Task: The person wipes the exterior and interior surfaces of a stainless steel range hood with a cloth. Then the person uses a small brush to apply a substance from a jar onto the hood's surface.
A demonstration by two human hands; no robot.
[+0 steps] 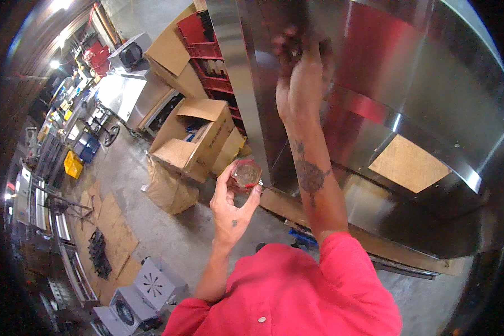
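My left hand [233, 215] is closed around a small round clear container [246, 173] with red around its rim, held in front of my chest. What lies inside it is too small to make out. Raised ahead of me, my right hand [303, 75] reaches into the shaded upper part of a large shiny stainless-steel cabinet [375, 56]. Shadow and motion smear its fingers, so I cannot tell what, if anything, they hold.
Beside the cabinet stand an open cardboard box [210, 134] and stacked red crates [213, 70]. A plastic bag [173, 185] sits below the box. Grey speaker-like units [131, 302] are at lower left. A square opening [410, 163] shows in the cabinet's lower panel.
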